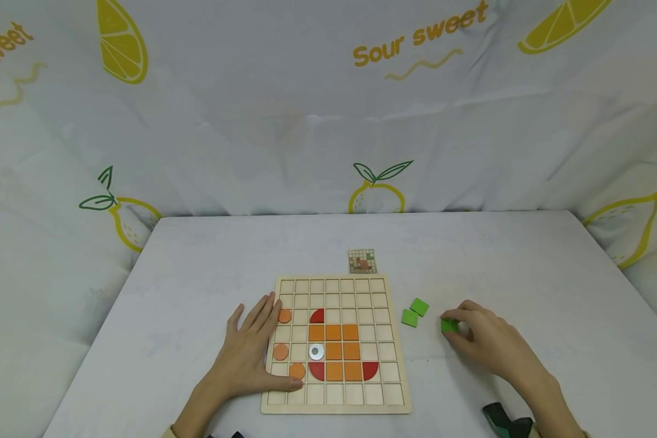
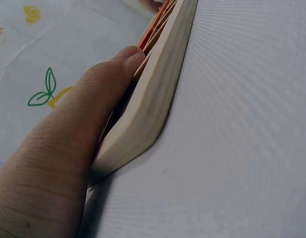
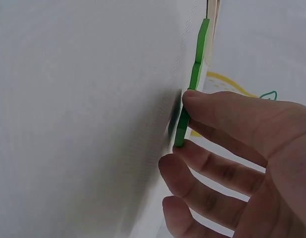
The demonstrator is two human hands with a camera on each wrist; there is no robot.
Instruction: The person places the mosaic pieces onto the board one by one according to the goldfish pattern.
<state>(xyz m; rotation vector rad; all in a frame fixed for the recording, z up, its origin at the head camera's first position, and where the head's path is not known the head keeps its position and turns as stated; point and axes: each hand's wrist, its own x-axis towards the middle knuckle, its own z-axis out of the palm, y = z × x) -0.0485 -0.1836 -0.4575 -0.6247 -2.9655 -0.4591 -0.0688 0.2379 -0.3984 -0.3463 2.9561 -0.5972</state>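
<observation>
My left hand (image 1: 250, 356) lies on the left edge of a wooden grid board (image 1: 336, 408), fingers extended along its side and thumb across the lower left cells. In the left wrist view the thumb (image 2: 100, 94) rests along the board's thick rounded edge (image 2: 143, 116). To the right of the board, my right hand (image 1: 484, 340) pinches a green square tile (image 1: 449, 326) between thumb and fingers. The right wrist view shows this tile (image 3: 182, 127) held on edge, just off the white surface. Two more green square tiles (image 1: 419, 307) lie between board and hand.
Set in the board are several orange squares (image 1: 333, 351), three orange discs (image 1: 280, 351), three red rounded pieces (image 1: 370, 370) and a white round eye piece (image 1: 316, 351). A small pattern card (image 1: 362, 261) lies beyond the board. A lemon-print cloth (image 1: 285, 134) hangs behind the table.
</observation>
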